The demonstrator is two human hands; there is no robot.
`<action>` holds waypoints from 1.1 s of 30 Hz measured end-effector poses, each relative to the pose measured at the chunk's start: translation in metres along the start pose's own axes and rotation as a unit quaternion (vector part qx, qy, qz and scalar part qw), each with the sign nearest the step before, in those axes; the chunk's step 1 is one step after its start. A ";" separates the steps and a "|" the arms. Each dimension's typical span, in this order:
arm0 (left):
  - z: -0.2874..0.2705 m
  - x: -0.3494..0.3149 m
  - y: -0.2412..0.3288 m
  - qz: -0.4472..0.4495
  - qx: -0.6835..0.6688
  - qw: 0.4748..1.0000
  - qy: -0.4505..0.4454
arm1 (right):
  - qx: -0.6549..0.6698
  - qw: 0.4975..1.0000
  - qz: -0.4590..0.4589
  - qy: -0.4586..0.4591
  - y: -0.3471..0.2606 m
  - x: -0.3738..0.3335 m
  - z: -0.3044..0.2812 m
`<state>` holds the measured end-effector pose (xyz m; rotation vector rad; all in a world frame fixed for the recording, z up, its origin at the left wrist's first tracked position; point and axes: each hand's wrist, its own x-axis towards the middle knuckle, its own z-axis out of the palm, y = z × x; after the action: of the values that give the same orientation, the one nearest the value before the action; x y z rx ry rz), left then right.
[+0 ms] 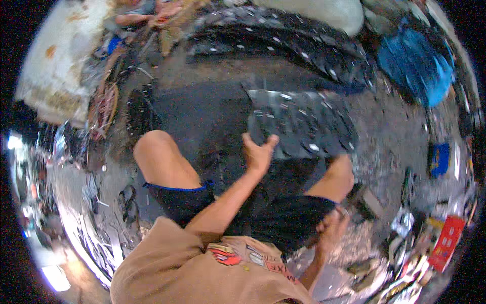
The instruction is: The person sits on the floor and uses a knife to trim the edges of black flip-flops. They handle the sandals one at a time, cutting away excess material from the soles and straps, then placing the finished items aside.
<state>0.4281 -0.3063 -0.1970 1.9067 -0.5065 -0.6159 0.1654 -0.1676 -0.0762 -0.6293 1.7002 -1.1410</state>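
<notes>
A black, ribbed slab like a piece of tyre tread (301,124) lies across in front of me, its grooves curved and shiny. At its lower left corner is my left hand (259,154); the thumb lies over the edge and a finger runs along the side, closed on the corner. The other fingers are hidden. Beside my right thigh, my right hand (332,230) is curled and smeared by motion. Something small and dark may be in it, but I cannot make out what. Under the slab's left side is a flat dark sheet (197,114).
Long black rubber strips (283,40) lie beyond the slab. A blue bag (417,66) stands at the far right, with a red box (446,243) nearer. A brown block (368,201) sits by my right knee. Another person's hand (134,19) shows at the far left.
</notes>
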 end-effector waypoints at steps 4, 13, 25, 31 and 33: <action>-0.059 0.044 0.005 -0.222 -0.054 0.965 -0.125 | -0.101 0.968 0.003 -0.228 -0.013 -0.001 0.081; -0.077 0.044 0.039 -0.274 -0.149 0.943 -0.118 | -0.385 0.870 -0.035 -0.306 -0.007 -0.001 0.158; -0.080 0.043 0.031 -0.325 -0.260 0.897 -0.151 | -0.453 0.843 -0.075 -0.279 0.043 0.050 0.213; -0.076 0.040 0.030 -0.335 -0.262 0.891 -0.158 | -0.471 0.818 -0.214 -0.252 0.123 0.109 0.222; -0.081 0.041 0.023 -0.332 -0.280 0.889 -0.146 | -0.454 0.810 -0.091 -0.359 0.120 0.127 0.233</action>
<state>0.5086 -0.2832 -0.1555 1.3995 0.1710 -1.3475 0.3365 -0.3126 -0.2624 -1.6054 1.4195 -0.0325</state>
